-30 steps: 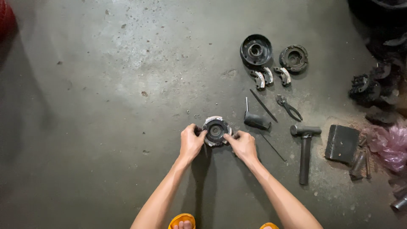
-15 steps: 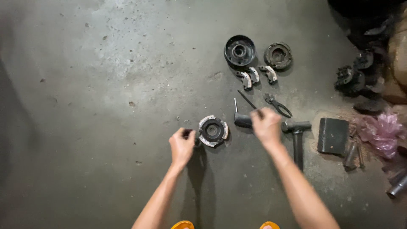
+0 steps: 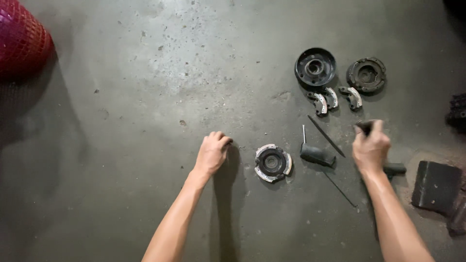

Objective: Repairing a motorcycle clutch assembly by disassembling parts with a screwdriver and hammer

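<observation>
The round black metal clutch assembly with pale grey shoe pads [image 3: 273, 163] lies flat on the grey concrete floor [image 3: 145, 97], between the two hands and touched by neither. The left hand [image 3: 212, 153] rests just beside it on the left, fingers curled loosely under with the knuckles on the floor; it holds nothing that shows. The right hand [image 3: 371, 148] is well apart on the other side, closed around a dark tool handle [image 3: 365, 127] whose top pokes out above the fist; the picture is blurred there, so what kind of tool it is cannot be told. A dark hammer-like head [image 3: 395, 169] lies just below that hand.

Between the assembly and the right hand lie a black-handled tool with a thin steel shaft [image 3: 315, 154] and a long thin black rod [image 3: 326, 136]. Further up sit a black drum-shaped housing [image 3: 315, 66], a second dark round plate [image 3: 366, 74] and three loose curved shoe pieces [image 3: 334, 98]. A dark flat block [image 3: 436, 186] sits at the right edge, a red mesh-covered object [image 3: 22, 41] at the top left.

By the look of it, the step in hand is fetching a tool for the clutch assembly. The next move would call for bringing the right hand across to it, with the left hand steadying the part.
</observation>
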